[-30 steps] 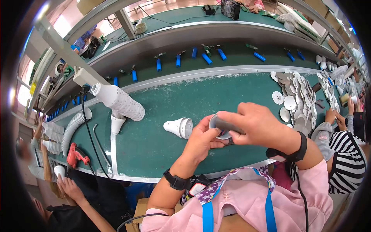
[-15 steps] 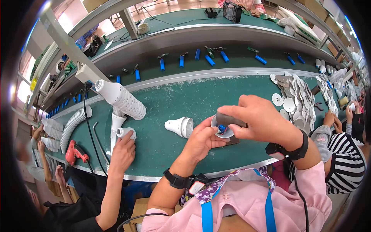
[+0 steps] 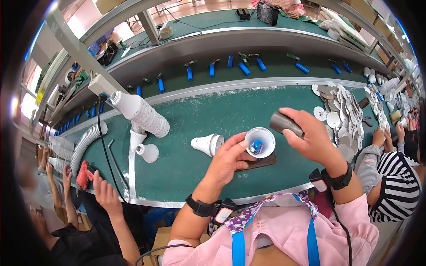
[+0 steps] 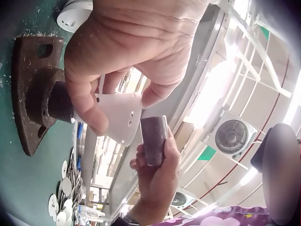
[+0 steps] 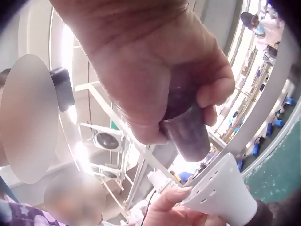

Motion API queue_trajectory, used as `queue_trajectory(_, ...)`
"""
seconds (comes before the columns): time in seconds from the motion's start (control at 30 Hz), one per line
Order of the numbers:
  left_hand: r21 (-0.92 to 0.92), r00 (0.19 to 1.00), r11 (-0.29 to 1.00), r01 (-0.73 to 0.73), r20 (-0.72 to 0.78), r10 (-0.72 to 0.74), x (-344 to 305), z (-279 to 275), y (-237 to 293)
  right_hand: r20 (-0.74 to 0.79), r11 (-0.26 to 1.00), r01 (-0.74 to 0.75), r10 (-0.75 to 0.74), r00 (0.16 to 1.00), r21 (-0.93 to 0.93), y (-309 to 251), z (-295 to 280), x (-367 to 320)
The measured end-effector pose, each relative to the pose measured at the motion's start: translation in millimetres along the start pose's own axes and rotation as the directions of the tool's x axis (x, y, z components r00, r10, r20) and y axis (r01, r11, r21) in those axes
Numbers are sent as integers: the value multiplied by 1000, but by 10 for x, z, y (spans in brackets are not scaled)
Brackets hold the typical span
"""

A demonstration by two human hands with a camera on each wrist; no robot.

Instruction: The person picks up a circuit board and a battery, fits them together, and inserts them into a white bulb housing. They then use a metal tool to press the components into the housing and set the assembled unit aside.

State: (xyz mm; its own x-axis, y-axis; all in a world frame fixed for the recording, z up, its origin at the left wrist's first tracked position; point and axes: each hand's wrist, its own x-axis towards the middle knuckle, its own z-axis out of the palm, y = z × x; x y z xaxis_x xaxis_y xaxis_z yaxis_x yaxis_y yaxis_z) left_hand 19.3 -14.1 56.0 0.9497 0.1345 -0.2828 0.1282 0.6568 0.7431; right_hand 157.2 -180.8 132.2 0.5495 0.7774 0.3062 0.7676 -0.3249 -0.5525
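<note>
My left hand [image 3: 225, 160] grips a white cone-shaped plastic housing [image 4: 123, 110] by its side, fingers and thumb wrapped around it. Its wide mouth faces up in the head view, and a blue part with thin wires [image 3: 256, 145] shows inside. The narrow end sits over the post of a dark metal base [image 4: 28, 94] on the green table. To the right, my right hand [image 3: 314, 138] holds a dark grey metal cylinder [image 3: 286, 123], apart from the housing. In the right wrist view, the cylinder [image 5: 192, 136] pokes out past the curled fingers, above the housing's rim.
Two nested white housings [image 3: 207, 144] lie left of my left hand. Farther left are a leaning stack of housings [image 3: 144, 117], a single housing [image 3: 148, 153] and a red power tool [image 3: 84, 176]. Grey-white discs [image 3: 344, 117] are heaped right. A neighbour's hand [image 3: 106, 195] is at left.
My right hand has lifted the cylinder off the housing's mouth and moved right, uncovering the blue part. At left, the neighbour's hand set a white housing by the stack and drew back.
</note>
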Motion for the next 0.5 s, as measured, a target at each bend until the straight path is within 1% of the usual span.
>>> queue_trajectory(0.03, 66, 998, 998, -22, -64, 27, -8, -29, 34, 7, 999, -17, 17, 1000, -49, 189, 80, -76)
queue_trajectory(0.07, 131, 990, 991, -41, -128, 58, -17, -56, 62, 4, 999, -19, 19, 1000, -50, 401, 199, -170)
queue_trajectory(0.1, 133, 983, 989, -67, -162, 88, -32, -63, 107, -1, 992, -40, 40, 999, -116, 607, 336, -268)
queue_trajectory(0.13, 135, 983, 989, -65, -163, 87, -50, -83, 142, -6, 982, -60, 60, 998, -180, 731, 425, -342)
queue_trajectory(0.17, 165, 975, 982, -88, -187, 119, -67, -107, 174, -7, 983, -61, 61, 998, -175, 781, 471, -399)
queue_trajectory(0.23, 214, 961, 971, -105, -229, 155, -104, -141, 224, 166, 935, -23, 87, 982, -355, 835, 545, -475)
queue_trajectory(0.27, 219, 961, 971, -98, -234, 150, -111, -153, 227, 166, 938, -28, 90, 982, -347, 792, 535, -435)
queue_trajectory(0.3, 233, 958, 968, -98, -243, 156, -118, -163, 226, 78, 966, 62, -43, 996, -253, 670, 497, -349)
queue_trajectory(0.33, 248, 955, 964, -100, -248, 163, -112, -160, 222, -28, 973, 160, -167, 986, -169, 536, 456, -257)
queue_trajectory(0.4, 254, 956, 963, -92, -247, 157, -70, -128, 172, -19, 949, 300, -300, 954, 99, 226, 426, -72)
queue_trajectory(0.47, 259, 957, 962, -87, -247, 153, -46, -79, 130, 106, 924, 328, -353, 930, 194, 94, 590, -1)
queue_trajectory(0.5, 274, 962, 958, -84, -229, 150, -45, -61, 120, 158, 938, 280, -314, 936, 203, 108, 656, 27)
